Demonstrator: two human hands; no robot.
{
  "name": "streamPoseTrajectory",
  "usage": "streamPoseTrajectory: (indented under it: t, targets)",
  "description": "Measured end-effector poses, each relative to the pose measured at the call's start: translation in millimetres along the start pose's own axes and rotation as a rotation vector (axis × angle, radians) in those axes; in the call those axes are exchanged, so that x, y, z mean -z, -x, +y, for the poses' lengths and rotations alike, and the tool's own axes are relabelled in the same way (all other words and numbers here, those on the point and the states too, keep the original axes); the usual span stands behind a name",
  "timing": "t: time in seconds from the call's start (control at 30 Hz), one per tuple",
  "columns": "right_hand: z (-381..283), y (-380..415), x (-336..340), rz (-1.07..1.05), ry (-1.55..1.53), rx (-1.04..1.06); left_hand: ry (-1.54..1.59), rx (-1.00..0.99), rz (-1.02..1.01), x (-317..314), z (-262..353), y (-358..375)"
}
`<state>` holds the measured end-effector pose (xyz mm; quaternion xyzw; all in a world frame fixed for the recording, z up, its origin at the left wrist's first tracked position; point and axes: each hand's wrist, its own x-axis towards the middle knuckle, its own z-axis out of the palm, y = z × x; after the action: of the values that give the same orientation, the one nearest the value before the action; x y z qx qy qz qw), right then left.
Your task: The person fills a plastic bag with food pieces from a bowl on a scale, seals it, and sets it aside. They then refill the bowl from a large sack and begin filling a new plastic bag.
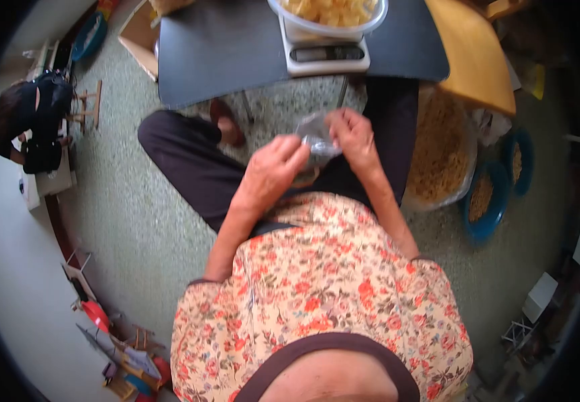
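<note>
My left hand (270, 171) and my right hand (354, 137) meet over my lap, both pinching a small clear plastic bag (315, 134) between the fingertips. The bag looks crumpled and I cannot tell if anything is inside. Just beyond my hands stands a dark low table (223, 47) with a white digital scale (325, 57) on it. A clear bowl (370, 23) of pale yellow snack pieces rests on the scale.
A large bag of yellow snack pieces (441, 151) sits on the floor at my right, with two blue bowls (488, 201) of the same beside it. A yellow board (474, 60) leans by the table. Another person (32, 120) sits far left.
</note>
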<state>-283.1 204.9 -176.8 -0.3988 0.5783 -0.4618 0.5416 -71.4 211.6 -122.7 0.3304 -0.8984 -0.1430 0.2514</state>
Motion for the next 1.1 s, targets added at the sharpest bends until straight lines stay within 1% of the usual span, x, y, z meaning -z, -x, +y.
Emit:
streamPoseTrajectory:
  t: [0.03,0.07,0.13,0.27,0.33,0.37,0.43,0.47,0.53,0.67,0.73,0.83,0.9,0.97,1.0,1.07,1.1]
  targets:
    - [-2.2,0.5,0.0,0.022,-0.035,0.027,-0.015,0.026,0.000,-3.3,1.7,1.4]
    - [-2.5,2.5,-0.8,0.021,-0.035,0.009,-0.006,0.037,-0.010,-7.5,0.7,2.9]
    - [-6.4,5.3,-2.9,-0.013,-0.119,0.011,-0.069,0.051,-0.058,-12.7,-0.8,3.0]
    - [-18.8,11.3,-1.3,-0.075,-0.131,-0.031,-0.063,0.040,-0.024,-17.0,-4.3,4.0]
    - [-19.1,11.9,3.9,-0.209,0.021,0.024,-0.034,0.025,-0.015,-18.3,-5.4,6.7]
    - [-17.4,10.9,6.2,-0.212,0.021,0.023,-0.035,0.028,-0.015,-19.1,-5.7,7.8]
    - [-14.0,7.3,8.9,-0.317,0.262,0.104,0.000,0.037,0.001,-19.2,-5.1,7.7]
    - [-11.8,7.1,8.3,-0.318,0.263,0.105,-0.001,0.037,0.002,-18.9,-5.7,7.3]
    - [-10.8,6.9,5.6,-0.297,0.293,0.159,-0.005,-0.005,-0.009,-16.5,-6.4,4.5]
    - [-0.4,-2.3,5.5,-0.290,0.326,0.166,-0.015,-0.047,-0.017,-13.4,-7.0,2.8]
    - [6.2,-9.0,3.3,0.127,0.610,0.461,-0.012,-0.027,-0.058,-9.6,-5.4,4.8]
    - [-0.5,-5.3,2.6,0.184,0.604,0.454,0.009,0.009,-0.035,-5.3,-2.2,4.7]
    - [-3.0,-3.1,-0.9,0.153,0.630,0.481,-0.006,0.031,-0.031,-6.7,-3.3,6.1]
    - [-15.0,2.2,-3.3,0.083,0.517,0.424,-0.028,0.051,-0.020,-7.8,-6.7,7.6]
    - [-21.8,4.3,-3.2,0.085,0.516,0.436,-0.043,0.061,-0.019,-6.9,-8.8,7.1]
    - [-33.4,11.6,-2.5,0.086,0.594,0.675,-0.061,0.067,-0.013,-5.4,-11.8,7.1]
    - [-36.9,13.5,0.0,0.087,0.595,0.682,-0.052,0.064,-0.009,-4.0,-12.0,7.0]
